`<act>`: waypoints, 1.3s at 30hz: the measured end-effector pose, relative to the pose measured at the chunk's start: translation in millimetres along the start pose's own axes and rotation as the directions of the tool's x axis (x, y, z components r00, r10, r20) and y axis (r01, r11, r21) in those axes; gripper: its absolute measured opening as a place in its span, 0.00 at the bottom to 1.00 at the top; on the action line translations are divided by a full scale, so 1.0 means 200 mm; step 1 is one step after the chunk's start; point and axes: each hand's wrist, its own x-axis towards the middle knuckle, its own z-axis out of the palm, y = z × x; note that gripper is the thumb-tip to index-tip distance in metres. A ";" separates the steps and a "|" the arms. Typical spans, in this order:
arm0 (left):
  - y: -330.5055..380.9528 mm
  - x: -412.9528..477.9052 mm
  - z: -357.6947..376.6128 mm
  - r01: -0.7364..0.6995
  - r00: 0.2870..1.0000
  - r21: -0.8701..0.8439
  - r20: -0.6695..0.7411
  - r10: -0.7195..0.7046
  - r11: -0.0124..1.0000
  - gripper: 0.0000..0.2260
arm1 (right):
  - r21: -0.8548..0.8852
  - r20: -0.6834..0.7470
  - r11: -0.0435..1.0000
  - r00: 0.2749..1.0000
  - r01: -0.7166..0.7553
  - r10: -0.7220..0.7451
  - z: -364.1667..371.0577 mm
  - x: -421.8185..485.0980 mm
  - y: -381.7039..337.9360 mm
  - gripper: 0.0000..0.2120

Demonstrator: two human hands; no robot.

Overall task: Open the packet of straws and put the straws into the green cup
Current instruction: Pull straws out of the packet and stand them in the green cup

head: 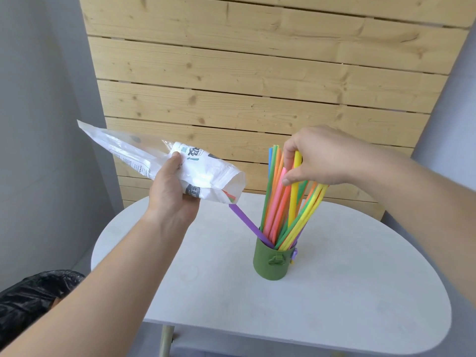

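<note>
The left grip [171, 186], at centre left of the frame, is curled round the packet [123, 148], thumb on top and fingers underneath, holding it in the air above the left edge of the table [334, 292]. The packet is white and partly clear, with dark print; its flat sealed end points to the upper left and its open mouth faces lower right, toward the cup [273, 264]. Red and green straw ends show just inside the mouth. A purple straw [246, 222] slants from just below the mouth down into the cup, leaning on its left rim. The green cup stands upright near the middle of the white table, with a bundle of straws [277, 202] in it: pink, orange, yellow, green and blue, fanned out and tilted right. The right grip [316, 155], at centre right, pinches the upper ends of several of them, its thumb against a pink one and its fingers curled over a yellow one. A pale wood panel [257, 73] fills the background, and a black bag [31, 297] lies at the lower left.
</note>
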 end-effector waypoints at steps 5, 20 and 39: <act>0.00 0.00 0.00 0.005 1.000 0.005 0.011 -0.005 1.000 0.04 | 0.123 0.056 0.991 0.998 -0.043 0.037 0.04 0.02 0.05 0.13; -0.02 0.03 -0.01 0.001 1.000 -0.003 0.011 -0.001 1.000 0.07 | 0.113 0.153 0.993 0.988 -0.043 0.025 0.13 0.05 0.11 0.10; -0.02 0.04 -0.01 0.014 1.000 0.003 0.013 -0.014 1.000 0.06 | 0.285 -0.120 0.945 0.972 -0.161 0.202 0.12 -0.01 0.13 0.05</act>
